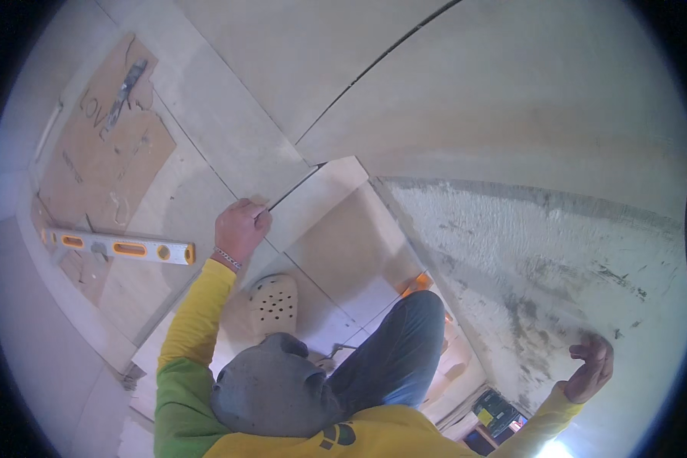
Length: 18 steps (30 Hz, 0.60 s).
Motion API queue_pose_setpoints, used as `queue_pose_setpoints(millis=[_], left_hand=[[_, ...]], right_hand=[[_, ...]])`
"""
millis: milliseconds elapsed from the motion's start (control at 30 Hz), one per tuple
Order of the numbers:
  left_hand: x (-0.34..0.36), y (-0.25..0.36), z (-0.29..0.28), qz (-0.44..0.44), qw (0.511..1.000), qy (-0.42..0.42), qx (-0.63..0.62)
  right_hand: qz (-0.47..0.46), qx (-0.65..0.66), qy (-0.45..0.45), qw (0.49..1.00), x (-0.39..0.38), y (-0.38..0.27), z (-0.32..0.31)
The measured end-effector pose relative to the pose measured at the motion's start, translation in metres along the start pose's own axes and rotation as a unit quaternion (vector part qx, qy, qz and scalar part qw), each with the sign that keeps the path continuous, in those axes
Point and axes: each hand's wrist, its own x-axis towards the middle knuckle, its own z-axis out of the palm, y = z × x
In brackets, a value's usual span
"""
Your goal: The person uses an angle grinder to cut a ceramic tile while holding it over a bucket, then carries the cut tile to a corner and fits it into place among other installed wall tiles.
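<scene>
My left hand (241, 230), with a bracelet at the wrist, is closed at the pale tiles, its fingers bunched at the lower end of a dark gap (298, 185). Beyond it lies a narrow pale tile strip (328, 198) with an angled end. Whatever the fingertips pinch is too small or hidden to make out. Out to the right, my right hand (592, 368) is raised in front of the whitish, stained wall surface (511, 259). Its fingers curl inward, and what they hold, if anything, is unclear.
A spirit level (122, 246) with orange openings lies at left, partly over brown cardboard (141, 149). A smeared long-handled tool (127, 91) rests on that cardboard. By my knees are a pale clog (275, 301) and an orange object (417, 284). A dark box (496, 412) stands lower right.
</scene>
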Motion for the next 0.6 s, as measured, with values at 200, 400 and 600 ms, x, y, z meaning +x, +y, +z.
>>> queue_pose_setpoints(millis=[200, 400, 600], left_hand=[[0.000, 0.000, 0.000, -0.009, 1.000, -0.018, -0.001], [0.001, 0.002, -0.001, -0.013, 1.000, -0.016, -0.009], [0.000, 0.006, -0.004, -0.012, 1.000, -0.012, 0.002]], right_hand=[[0.006, 0.015, -0.007, 1.000, -0.001, 0.007, -0.004], [-0.011, 0.010, -0.012, 1.000, -0.001, 0.010, -0.007], [0.000, 0.000, -0.020, 1.000, -0.002, 0.014, -0.012]])
